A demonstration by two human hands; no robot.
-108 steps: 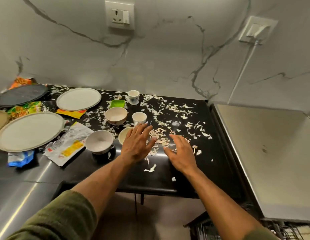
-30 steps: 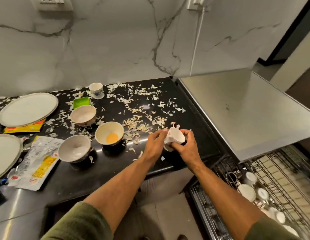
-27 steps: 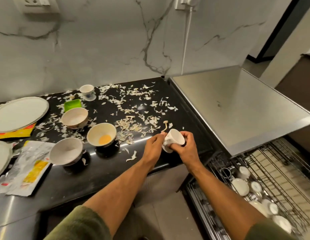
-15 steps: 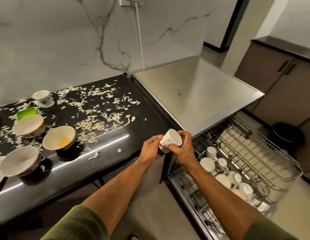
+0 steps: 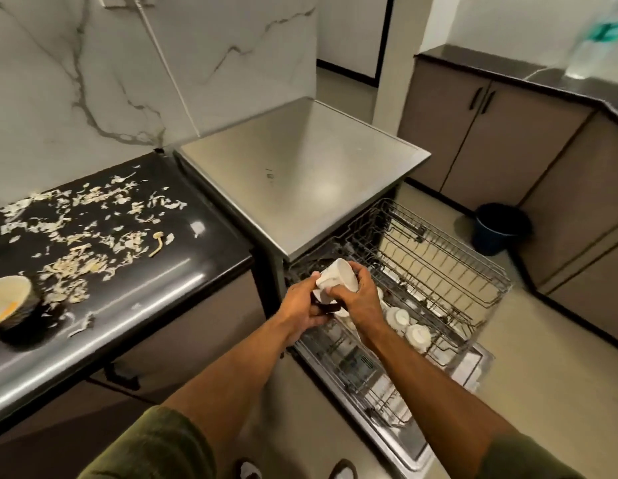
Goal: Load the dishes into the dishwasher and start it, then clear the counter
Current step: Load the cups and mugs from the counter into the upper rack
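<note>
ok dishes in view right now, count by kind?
cup, held by left hand and right hand: 1
rack cups in the dishwasher rack: 2 plainly visible; more may hide behind the hands
bowl on the counter: 1
Total: 4 visible

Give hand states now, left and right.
Left hand: grips the white cup from below.
Right hand: grips the same cup.

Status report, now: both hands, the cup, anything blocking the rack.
Left hand and right hand both grip white cup. Cup tilted above pulled-out dishwasher rack. Washed cups alongside; nothing blocking.
</note>
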